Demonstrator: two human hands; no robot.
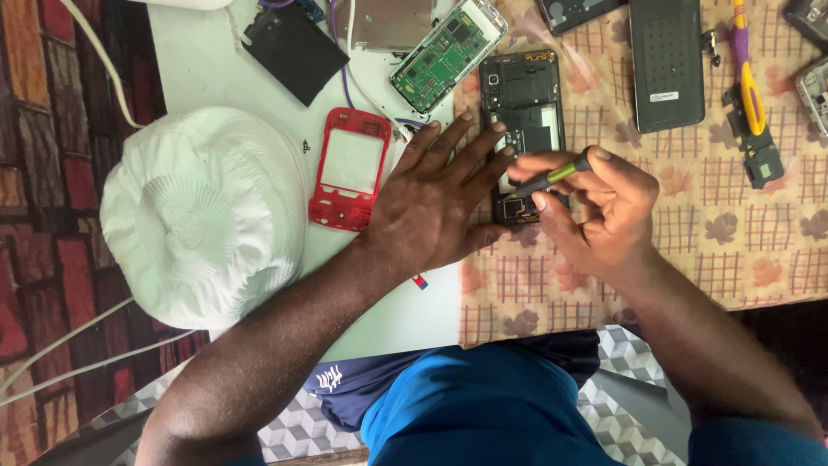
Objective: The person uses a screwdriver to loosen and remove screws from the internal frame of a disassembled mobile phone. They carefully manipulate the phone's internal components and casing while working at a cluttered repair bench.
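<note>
Left hand [435, 203] lies flat, fingers spread, pinning the opened black phone [523, 129] on the bench [733, 216] just right of the red phone frame [349, 168], so the right hand [595, 211], grip pinched on a green-handled screwdriver [548, 179], can work its lower end.

Head camera: worn on the person's head, facing straight down.
Nearness: close above the desk [216, 52].
Shared view: single view only.
</note>
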